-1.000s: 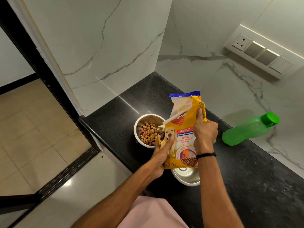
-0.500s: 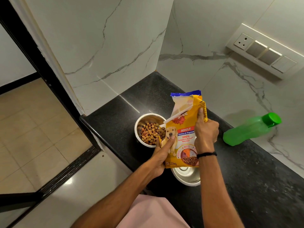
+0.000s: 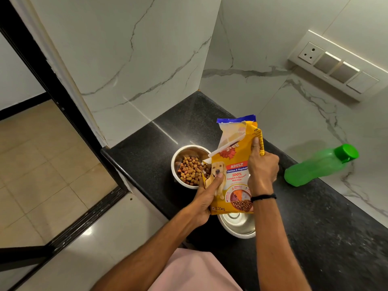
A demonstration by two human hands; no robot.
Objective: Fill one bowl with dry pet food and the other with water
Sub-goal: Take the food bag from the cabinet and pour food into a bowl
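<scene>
A yellow pet food bag (image 3: 234,164) with a torn-open top is held upright over the black counter (image 3: 315,217). My left hand (image 3: 206,196) grips its lower left edge, thumb across the dog picture. My right hand (image 3: 262,166) grips the bag's right edge higher up. Just left of the bag sits a steel bowl (image 3: 184,153) with brown kibble (image 3: 190,170) in it. A second steel bowl (image 3: 238,225) sits below the bag, partly hidden by it; what shows of it holds nothing. A green water bottle (image 3: 319,164) with its cap on lies on its side at the right.
Marble walls close the counter on the left and at the back. A switch panel (image 3: 336,64) is mounted on the right wall. The counter's left edge drops to a tiled floor (image 3: 42,164).
The bag and both hands have barely moved; the view has shifted slightly. The kibble in the bowl looks the same.
</scene>
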